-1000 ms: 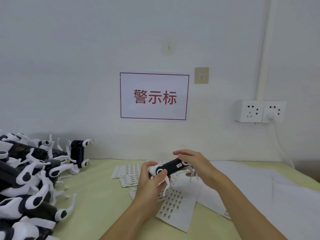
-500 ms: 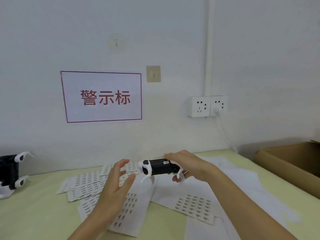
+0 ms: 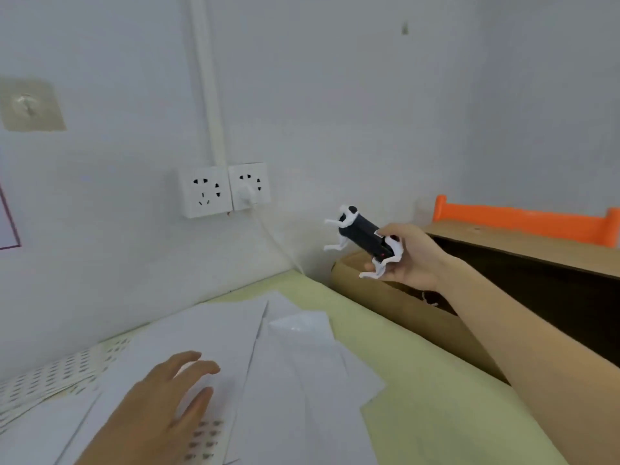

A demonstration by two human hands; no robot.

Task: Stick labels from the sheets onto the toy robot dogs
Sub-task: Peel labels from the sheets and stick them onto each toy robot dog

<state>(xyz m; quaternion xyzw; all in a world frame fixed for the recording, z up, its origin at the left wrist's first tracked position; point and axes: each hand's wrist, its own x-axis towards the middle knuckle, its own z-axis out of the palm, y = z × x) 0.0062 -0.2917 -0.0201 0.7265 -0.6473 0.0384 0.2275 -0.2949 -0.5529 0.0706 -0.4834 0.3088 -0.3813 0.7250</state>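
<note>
Your right hand [image 3: 411, 255] curls its fingers around the rear of a toy robot dog [image 3: 364, 238], holding it in the air above the near edge of an open cardboard box [image 3: 396, 297] at the table's right end. A second ago both hands worked this toy over the label sheets [image 3: 43, 380]; now it has swung well clear of them, which suggests it is labelled and bound for the box. Your left hand [image 3: 164, 407] has let go and hovers over the white sheets, fingers loosely spread and holding nothing, placed to peel the next label.
</note>
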